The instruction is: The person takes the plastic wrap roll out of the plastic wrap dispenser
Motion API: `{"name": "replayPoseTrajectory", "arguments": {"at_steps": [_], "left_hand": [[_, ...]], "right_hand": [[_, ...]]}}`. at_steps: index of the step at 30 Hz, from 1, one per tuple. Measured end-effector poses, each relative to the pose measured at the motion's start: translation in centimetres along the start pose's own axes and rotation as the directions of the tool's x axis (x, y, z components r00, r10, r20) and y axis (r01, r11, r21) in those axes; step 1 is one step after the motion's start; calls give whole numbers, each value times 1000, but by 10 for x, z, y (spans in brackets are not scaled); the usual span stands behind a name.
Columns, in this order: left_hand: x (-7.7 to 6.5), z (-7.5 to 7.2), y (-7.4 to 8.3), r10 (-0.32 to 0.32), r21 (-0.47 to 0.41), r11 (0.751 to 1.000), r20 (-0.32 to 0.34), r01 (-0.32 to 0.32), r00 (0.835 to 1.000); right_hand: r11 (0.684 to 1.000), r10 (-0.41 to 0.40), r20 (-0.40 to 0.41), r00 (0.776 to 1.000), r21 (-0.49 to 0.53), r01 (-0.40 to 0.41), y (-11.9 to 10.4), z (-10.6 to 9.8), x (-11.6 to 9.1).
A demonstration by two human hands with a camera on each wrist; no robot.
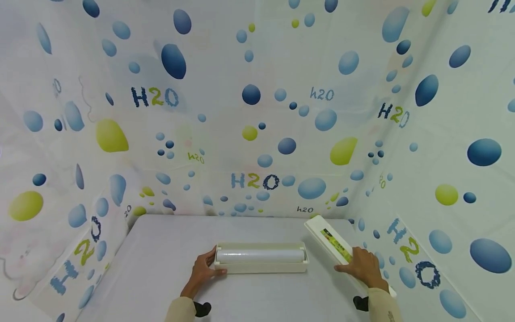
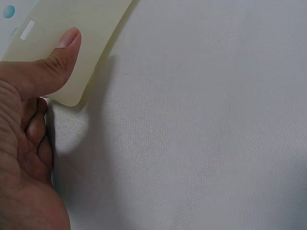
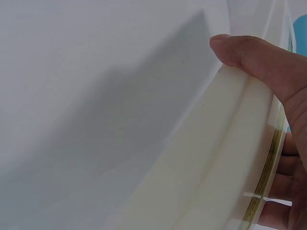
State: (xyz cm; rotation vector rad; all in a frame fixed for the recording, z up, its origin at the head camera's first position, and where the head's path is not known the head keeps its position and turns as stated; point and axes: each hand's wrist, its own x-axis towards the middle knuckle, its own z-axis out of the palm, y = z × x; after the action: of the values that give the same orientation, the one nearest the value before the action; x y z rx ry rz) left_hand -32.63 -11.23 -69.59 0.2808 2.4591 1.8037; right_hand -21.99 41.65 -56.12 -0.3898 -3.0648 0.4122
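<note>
A cream plastic wrap dispenser lies crosswise on the table, its top uncovered and a shiny roll of plastic wrap inside. At its left end my left hand grips the box, thumb on the front wall and fingers behind the end. In the left wrist view that thumb presses the cream wall near the lower corner. My right hand holds the dispenser's long lid, tilted and raised at the right. A green and yellow label is on it. The right wrist view shows the thumb on one edge, fingers on the other side.
A white cloth covers the table. Behind and on both sides stand curtains printed with blue and green drops and H2O lettering; the right one is close to the lid and my right hand.
</note>
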Motion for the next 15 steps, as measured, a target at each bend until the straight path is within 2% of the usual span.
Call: {"name": "replayPoseTrajectory", "arguments": {"at_steps": [6, 15], "left_hand": [[-2, 0, 3, 42, 39, 998, -17, -41, 999], [-1, 0, 1, -13, -11, 1000, 2, 13, 1000]], "right_hand": [[1000, 11, 7, 1000, 1, -11, 3, 4, -1], [1000, 10, 10, 1000, 21, -10, 1, 6, -6]]}}
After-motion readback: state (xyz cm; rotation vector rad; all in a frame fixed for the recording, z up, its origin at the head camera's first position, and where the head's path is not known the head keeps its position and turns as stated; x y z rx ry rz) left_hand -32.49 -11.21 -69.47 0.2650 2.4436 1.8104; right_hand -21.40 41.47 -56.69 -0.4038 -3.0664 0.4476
